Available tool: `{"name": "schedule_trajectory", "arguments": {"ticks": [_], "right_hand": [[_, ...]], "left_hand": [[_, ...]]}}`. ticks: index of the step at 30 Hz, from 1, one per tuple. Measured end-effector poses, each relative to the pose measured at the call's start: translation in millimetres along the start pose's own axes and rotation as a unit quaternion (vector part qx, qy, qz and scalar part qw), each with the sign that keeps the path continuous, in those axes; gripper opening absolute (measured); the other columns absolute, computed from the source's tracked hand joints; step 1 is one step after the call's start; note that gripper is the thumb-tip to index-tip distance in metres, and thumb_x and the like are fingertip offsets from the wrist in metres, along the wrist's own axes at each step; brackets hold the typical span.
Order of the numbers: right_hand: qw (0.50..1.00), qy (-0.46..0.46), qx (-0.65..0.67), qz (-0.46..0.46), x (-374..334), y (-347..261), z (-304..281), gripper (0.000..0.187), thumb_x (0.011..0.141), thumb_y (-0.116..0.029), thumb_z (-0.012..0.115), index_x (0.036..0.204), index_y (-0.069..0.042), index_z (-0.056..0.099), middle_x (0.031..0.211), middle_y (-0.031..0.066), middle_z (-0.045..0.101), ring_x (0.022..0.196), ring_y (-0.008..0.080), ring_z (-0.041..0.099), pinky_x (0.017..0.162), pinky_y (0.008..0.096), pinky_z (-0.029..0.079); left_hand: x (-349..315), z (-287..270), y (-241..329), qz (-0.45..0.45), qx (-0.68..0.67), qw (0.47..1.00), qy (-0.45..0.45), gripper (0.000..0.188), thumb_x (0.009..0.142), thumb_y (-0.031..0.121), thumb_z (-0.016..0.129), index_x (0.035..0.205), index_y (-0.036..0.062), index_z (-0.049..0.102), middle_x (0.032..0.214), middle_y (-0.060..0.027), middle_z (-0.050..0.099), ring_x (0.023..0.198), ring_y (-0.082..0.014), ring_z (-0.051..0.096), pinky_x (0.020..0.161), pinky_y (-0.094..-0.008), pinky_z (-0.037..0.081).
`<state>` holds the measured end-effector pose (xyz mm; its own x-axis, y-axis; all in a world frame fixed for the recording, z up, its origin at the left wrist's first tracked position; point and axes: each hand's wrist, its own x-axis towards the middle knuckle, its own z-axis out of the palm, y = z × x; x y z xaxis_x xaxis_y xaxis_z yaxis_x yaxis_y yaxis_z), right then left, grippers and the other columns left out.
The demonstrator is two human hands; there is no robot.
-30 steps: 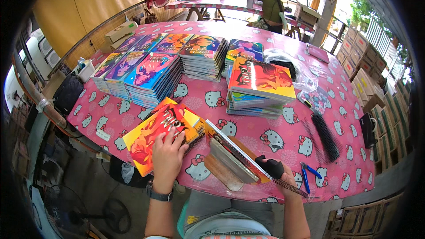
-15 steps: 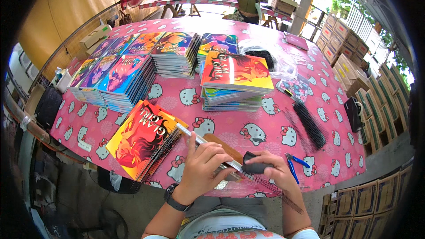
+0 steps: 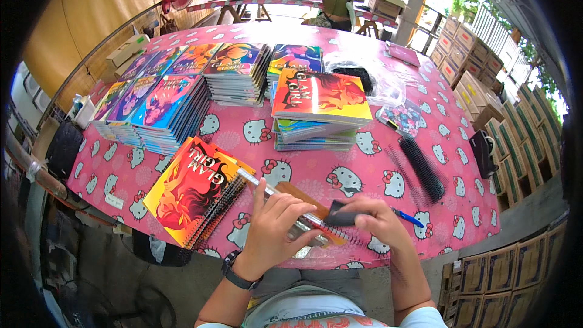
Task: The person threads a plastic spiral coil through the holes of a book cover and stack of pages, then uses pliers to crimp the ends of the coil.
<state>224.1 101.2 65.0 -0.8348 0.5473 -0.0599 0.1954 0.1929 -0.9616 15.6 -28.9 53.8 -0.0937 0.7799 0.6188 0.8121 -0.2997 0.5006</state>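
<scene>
Table w/ pink cartoon-cat cover (image 3: 316, 173) spans the view; behind it, open brown cardboard carton (image 3: 385, 7), contents hidden; on tabletop, clear plastic bag (image 3: 387, 85) w/ black bundle (image 3: 358, 73) inside. Near front edge — thin, edge-on notebook (image 3: 249, 177) w/ white pages, left hand (image 3: 276, 215) clamped round it. Right hand (image 3: 381, 223) bends over thin dark wire coil (image 3: 352, 239) at notebook's lower end — can't tell if fingers pinch it. Coil could snag or bend, prob. if pages slip out of line.
</scene>
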Motion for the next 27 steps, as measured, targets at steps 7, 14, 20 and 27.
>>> {"name": "schedule_trajectory", "arguments": {"ticks": [7,14,20,27], "right_hand": [[0.997,-0.027,-0.008,-0.076,4,-11,9,0.061,0.082,-0.053,0.061,0.104,0.004,0.067,0.111,0.0192,0.063,0.109,0.0266,0.056,0.094,0.0371,0.040],[0.998,0.003,0.024,-0.066,19,-8,12,0.057,0.084,-0.049,0.060,0.102,0.005,0.066,0.104,0.0146,0.066,0.106,0.0242,0.057,0.091,0.0380,0.042],[0.967,0.002,0.162,-0.194,18,-7,17,0.047,0.084,-0.041,0.064,0.100,0.003,0.067,0.089,0.0168,0.066,0.100,0.0262,0.058,0.086,0.0383,0.044],[0.970,-0.033,0.143,-0.194,26,-10,18,0.045,0.085,-0.041,0.061,0.105,-0.002,0.068,0.112,0.0191,0.061,0.102,0.0275,0.056,0.091,0.0380,0.041]], "left_hand": [[5,-2,-5,0.014,-0.009,1.000,-0.011,0.046,0.061,0.020,0.082,0.103,0.0143,0.064,0.091,-0.0014,0.063,0.090,-0.0216,0.060,0.111,-0.0540,0.019],[2,2,-8,-0.006,-0.007,1.000,0.008,0.062,0.061,0.021,0.082,0.117,0.0149,0.057,0.102,-0.0026,0.058,0.103,-0.0240,0.053,0.110,-0.0547,0.020],[-8,12,-28,-0.053,0.015,0.994,0.099,0.077,0.056,0.033,0.086,0.124,0.0148,0.054,0.143,-0.0133,0.037,0.136,-0.0400,0.022,0.109,-0.0564,0.019],[-15,20,-34,-0.041,0.008,0.994,0.099,0.071,0.057,0.036,0.085,0.120,0.0166,0.058,0.142,-0.0120,0.038,0.137,-0.0418,0.020,0.109,-0.0552,0.020]]}}
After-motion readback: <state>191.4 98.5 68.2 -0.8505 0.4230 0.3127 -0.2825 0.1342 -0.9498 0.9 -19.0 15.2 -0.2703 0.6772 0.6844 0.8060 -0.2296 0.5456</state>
